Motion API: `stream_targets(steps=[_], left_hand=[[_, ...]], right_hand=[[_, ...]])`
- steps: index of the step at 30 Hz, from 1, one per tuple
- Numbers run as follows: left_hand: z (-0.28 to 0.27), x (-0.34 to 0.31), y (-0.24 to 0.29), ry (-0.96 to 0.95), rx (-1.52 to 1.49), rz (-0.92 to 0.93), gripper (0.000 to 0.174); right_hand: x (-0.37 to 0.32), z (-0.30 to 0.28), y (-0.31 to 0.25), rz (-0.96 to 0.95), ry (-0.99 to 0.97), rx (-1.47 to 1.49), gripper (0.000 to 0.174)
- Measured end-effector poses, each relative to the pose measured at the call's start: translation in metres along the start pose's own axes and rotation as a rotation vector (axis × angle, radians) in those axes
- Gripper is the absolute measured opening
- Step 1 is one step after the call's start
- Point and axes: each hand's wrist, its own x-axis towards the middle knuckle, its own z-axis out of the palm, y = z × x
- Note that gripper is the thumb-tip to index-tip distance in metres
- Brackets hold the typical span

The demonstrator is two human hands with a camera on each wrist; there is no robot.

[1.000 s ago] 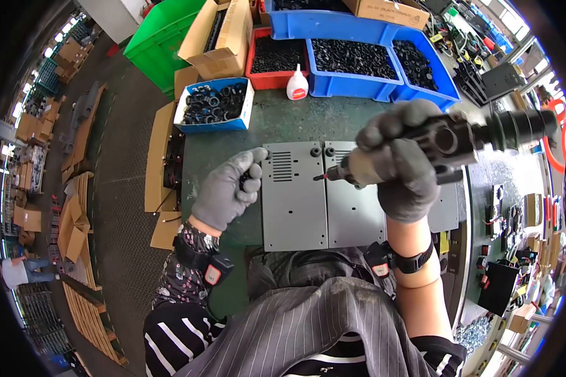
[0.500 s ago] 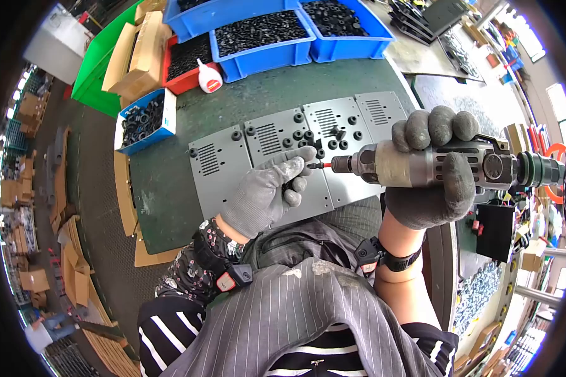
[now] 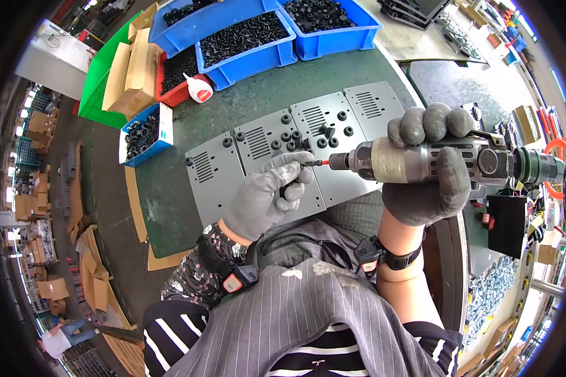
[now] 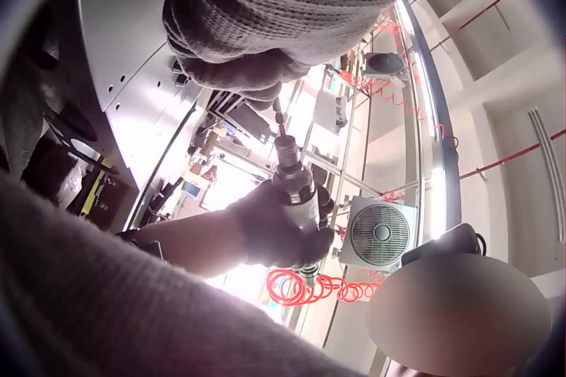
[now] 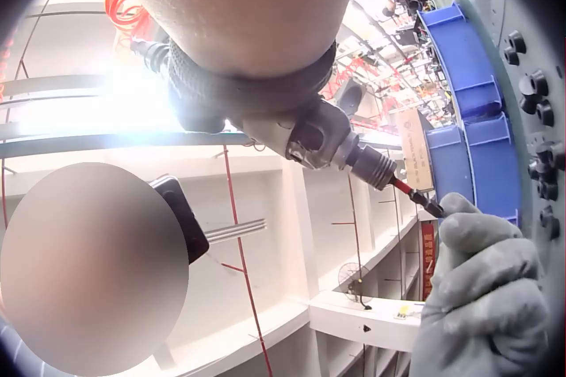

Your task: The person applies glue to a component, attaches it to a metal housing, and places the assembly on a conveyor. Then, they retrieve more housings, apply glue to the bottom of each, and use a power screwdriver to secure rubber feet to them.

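Gloved fingers of the right hand (image 3: 429,168) wrap round a power screwdriver (image 3: 393,161), held level above the metal plates with its red-banded bit (image 3: 321,163) pointing left. At the bit's tip, the left hand (image 3: 261,191) pinches with thumb and forefinger; its other fingers curl over small black pieces (image 3: 289,187). In the right wrist view the bit's dark end (image 5: 433,208) meets the left fingertips. Beneath lie several grey slotted plates (image 3: 217,177) side by side, with black round feet (image 3: 285,136) on them, some grouped near the middle.
Blue bins (image 3: 245,53) of black parts line the back of the green table (image 3: 163,201), beside a red bin (image 3: 177,94), a white bottle (image 3: 198,88) and a small blue-and-white box (image 3: 163,125). A cardboard box (image 3: 139,72) stands at the back left.
Both hands moved together above the plates, the screwdriver bit coming to the left fingertips. The head view shifted, showing more plates and loose black feet. Little differs over the last half second.
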Motion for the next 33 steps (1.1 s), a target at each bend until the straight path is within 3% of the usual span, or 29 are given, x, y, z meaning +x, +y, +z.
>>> stream_targets(steps=[5, 7, 8, 10, 12, 14, 16, 18, 20, 21, 25, 27, 33], left_hand=[[0.005, 0.001, 0.001, 0.037, 0.117, 0.02, 0.027], [0.003, 0.003, 0.001, 0.005, 0.148, 0.023, 0.027], [0.003, 0.003, 0.0, 0.005, 0.146, 0.02, 0.027], [0.005, 0.003, -0.001, 0.029, 0.164, -0.006, 0.024], [0.012, 0.001, 0.002, 0.055, 0.206, -0.024, 0.024], [0.018, -0.001, 0.009, 0.082, 0.243, -0.04, 0.024], [0.015, 0.0, 0.027, 0.098, 0.71, 0.114, 0.026], [-0.003, 0.006, 0.042, 0.178, 0.851, 0.1, 0.024], [-0.017, 0.014, 0.047, 0.321, 1.244, 0.36, 0.019], [-0.024, 0.016, 0.053, 0.353, 1.367, 0.389, 0.016], [-0.029, 0.02, 0.059, 0.393, 1.461, 0.328, 0.017], [-0.039, 0.025, 0.057, 0.351, 1.6, 0.435, 0.017], [-0.018, 0.037, 0.057, 0.311, 1.883, 0.494, 0.023]], right_hand=[[0.0, 0.004, 0.0, 0.022, 0.101, -0.038, 0.032], [0.005, -0.01, 0.003, -0.036, -0.208, 0.02, 0.032], [0.003, -0.008, 0.001, -0.035, -0.205, 0.018, 0.032], [-0.002, 0.001, -0.004, 0.077, -0.002, -0.034, 0.033], [0.001, -0.004, -0.003, 0.098, -0.041, 0.027, 0.032], [0.004, -0.007, 0.001, 0.108, 0.145, 0.125, 0.031], [0.004, -0.031, 0.006, 0.134, 0.157, 0.345, 0.031], [0.006, -0.037, 0.008, 0.158, 0.267, 0.457, 0.029], [0.007, -0.044, 0.009, 0.167, 0.307, 0.448, 0.028], [0.007, -0.046, 0.01, 0.174, 0.347, 0.439, 0.027], [0.009, -0.045, 0.013, 0.187, 0.348, 0.4, 0.027], [0.011, -0.042, 0.015, 0.185, 0.322, 0.355, 0.028], [0.012, -0.031, 0.019, 0.178, 0.326, 0.142, 0.029]])
